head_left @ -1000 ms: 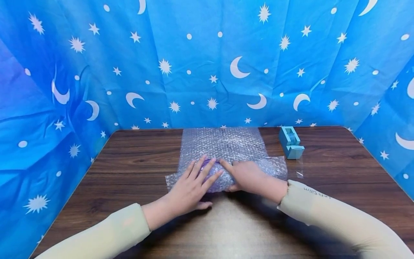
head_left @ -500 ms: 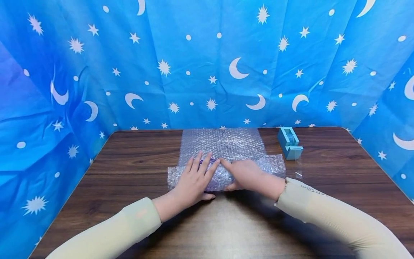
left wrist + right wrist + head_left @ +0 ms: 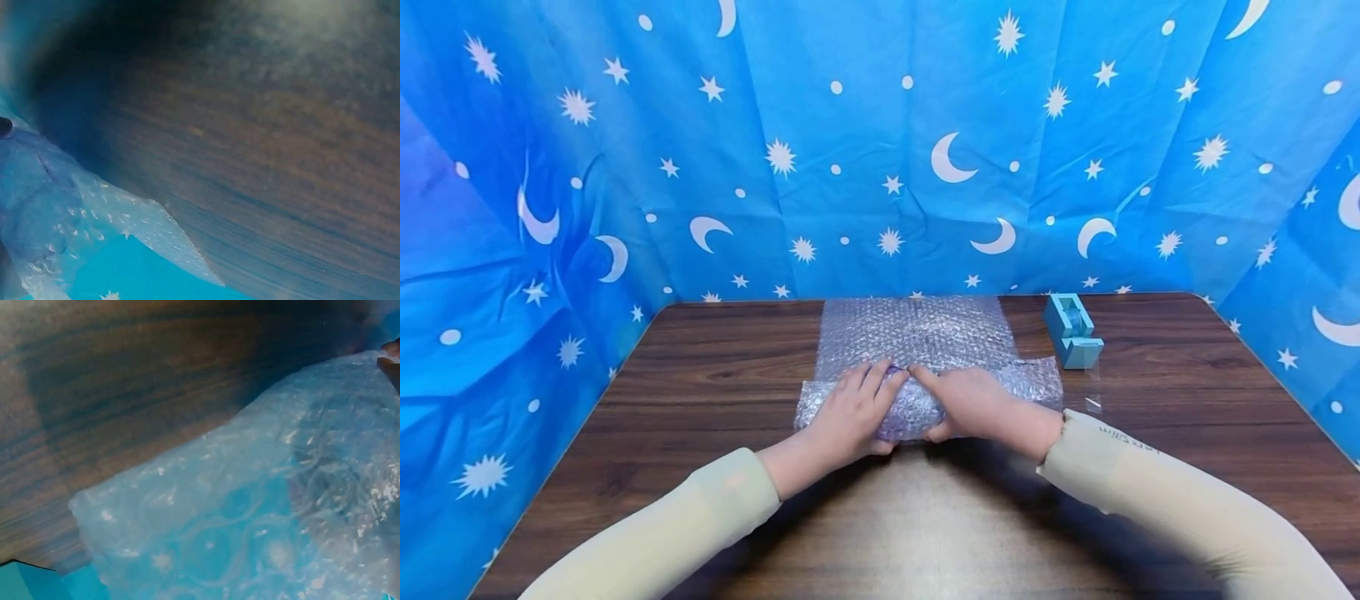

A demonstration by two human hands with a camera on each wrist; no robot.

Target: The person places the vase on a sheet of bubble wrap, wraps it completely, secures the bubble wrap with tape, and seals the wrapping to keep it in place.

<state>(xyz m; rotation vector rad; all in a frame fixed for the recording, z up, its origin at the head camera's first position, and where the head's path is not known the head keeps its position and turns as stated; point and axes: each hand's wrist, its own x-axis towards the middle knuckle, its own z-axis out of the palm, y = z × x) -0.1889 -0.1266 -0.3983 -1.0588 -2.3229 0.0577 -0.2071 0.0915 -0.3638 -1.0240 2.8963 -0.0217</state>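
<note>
- Left hand (image 3: pixel 850 412): my fingers were spread, now closer, curled over roll (image 3: pixel 913 415).
- Right hand (image 3: pixel 977 404) pinches it, thumb nearside.
- Probably firmer hold; far wrap (image 3: pixel 917 329) lies flat.

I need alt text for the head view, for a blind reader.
A person's left hand and right hand hold the bundled near end of a clear plastic bubble-wrap sheet, something purple showing through; the far part lies flat on a dark brown wooden table. A teal block-shaped tape dispenser stands at right, before a blue cloth backdrop with white moons and stars.
</note>
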